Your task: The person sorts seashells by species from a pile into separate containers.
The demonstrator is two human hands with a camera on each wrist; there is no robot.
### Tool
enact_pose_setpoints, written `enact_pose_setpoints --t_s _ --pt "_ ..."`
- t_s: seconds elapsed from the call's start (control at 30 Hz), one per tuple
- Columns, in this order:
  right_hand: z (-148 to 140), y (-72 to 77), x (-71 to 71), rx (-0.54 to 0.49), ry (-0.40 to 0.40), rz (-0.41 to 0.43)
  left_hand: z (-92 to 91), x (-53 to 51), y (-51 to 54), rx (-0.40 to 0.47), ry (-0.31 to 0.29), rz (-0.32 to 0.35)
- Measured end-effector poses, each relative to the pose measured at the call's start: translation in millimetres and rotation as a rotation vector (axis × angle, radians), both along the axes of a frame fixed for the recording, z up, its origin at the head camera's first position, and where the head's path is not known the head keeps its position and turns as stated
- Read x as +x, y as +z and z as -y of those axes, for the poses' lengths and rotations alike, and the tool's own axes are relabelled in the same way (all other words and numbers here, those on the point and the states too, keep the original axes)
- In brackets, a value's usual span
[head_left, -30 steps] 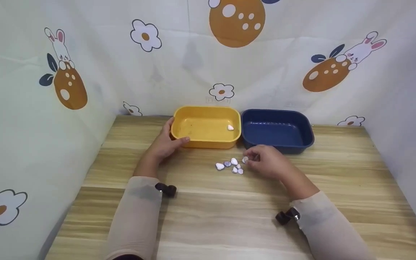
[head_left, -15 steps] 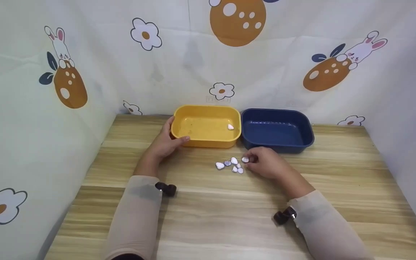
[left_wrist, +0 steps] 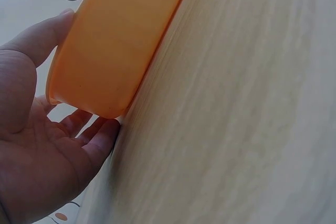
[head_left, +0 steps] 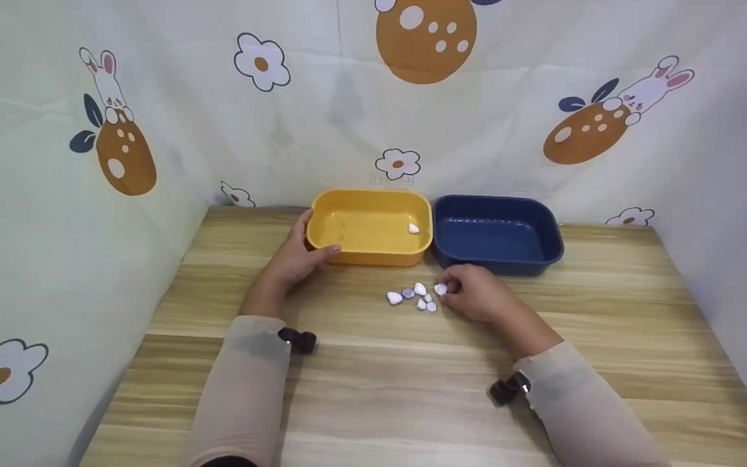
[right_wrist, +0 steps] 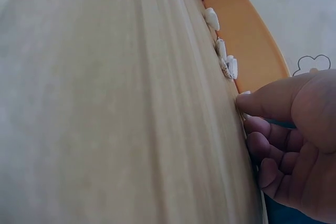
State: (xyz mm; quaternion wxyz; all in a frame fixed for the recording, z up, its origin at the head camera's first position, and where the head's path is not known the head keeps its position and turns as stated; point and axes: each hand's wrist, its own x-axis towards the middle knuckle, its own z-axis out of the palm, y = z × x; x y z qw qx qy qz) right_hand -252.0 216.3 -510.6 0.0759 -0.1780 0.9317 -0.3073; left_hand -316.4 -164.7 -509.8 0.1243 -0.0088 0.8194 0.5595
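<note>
At the yellow plastic tub (head_left: 373,258), my left hand (head_left: 296,256) grips the left end, thumb on the front rim and fingers round the side. The left wrist view shows the thumb and curled fingers of that hand (left_wrist: 47,145) about the tub's corner. My right hand (head_left: 480,292) pinches a small white shell (head_left: 440,289) between thumb and fingertips, low at the table, in front of the blue tub. In the right wrist view the right hand (right_wrist: 294,135) mostly hides this shell. Several white and greyish shells (head_left: 420,289) lie loosely grouped just left of it.
A single white shell (head_left: 414,229) lies inside the yellow tub near its right end. The blue tub (head_left: 500,267) stands against the yellow one's right side. Both stand on a wooden table (head_left: 373,376) before a printed cloth wall (head_left: 321,130).
My right hand has shifted slightly down, and its fingertips have closed on the shell, which now sits tilted between them. The left hand and both tubs have stayed put.
</note>
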Motion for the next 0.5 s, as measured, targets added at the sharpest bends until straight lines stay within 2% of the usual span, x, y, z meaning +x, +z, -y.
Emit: enact_pose_setpoints --t_s 0.17,0.4,0.5 --pt "4 4.2 1.4 -0.014 0.001 0.0 0.5 -1.2 -1.1 -0.019 0.01 0.016" --pt "11 19.3 5.0 -0.031 -0.021 0.027 0.0 -0.7 -1.7 -0.034 -0.01 -0.03" --pt "14 26.3 5.9 -0.04 -0.032 0.036 -0.3 -0.4 -1.6 -0.037 -0.007 -0.025"
